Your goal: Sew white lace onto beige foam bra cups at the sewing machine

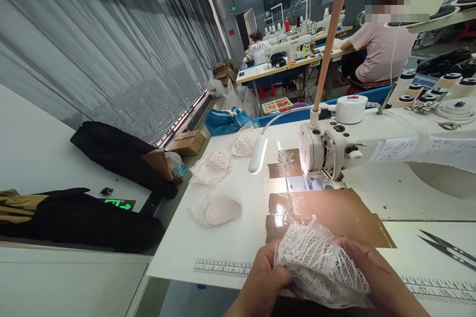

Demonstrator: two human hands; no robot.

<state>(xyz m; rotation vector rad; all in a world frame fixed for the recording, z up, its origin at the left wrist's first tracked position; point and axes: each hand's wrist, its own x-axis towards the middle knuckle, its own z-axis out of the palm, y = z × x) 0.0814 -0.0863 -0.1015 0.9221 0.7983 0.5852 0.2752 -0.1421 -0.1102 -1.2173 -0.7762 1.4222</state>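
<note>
A white lace cup piece [322, 260] is held between both hands near the table's front edge, over brown tape. My left hand [266, 275] grips its left side, with the thumb folded onto the fabric. On the right side, my right hand [366, 262] is closed on the lace, its fingertips mostly hidden behind the piece. The sewing machine [316, 151] stands just beyond, its needle area lit. Three similar lace pieces lie on the left of the table: a near one [215, 210], a middle one [213, 166] and a far one [245, 142].
Black scissors [448, 247] lie at the right. Ruler markings [223, 267] run along the table's front edge. A small lamp [258, 154] hangs left of the machine, and a brown pole [332, 34] rises above it. Two people sit at machines farther back.
</note>
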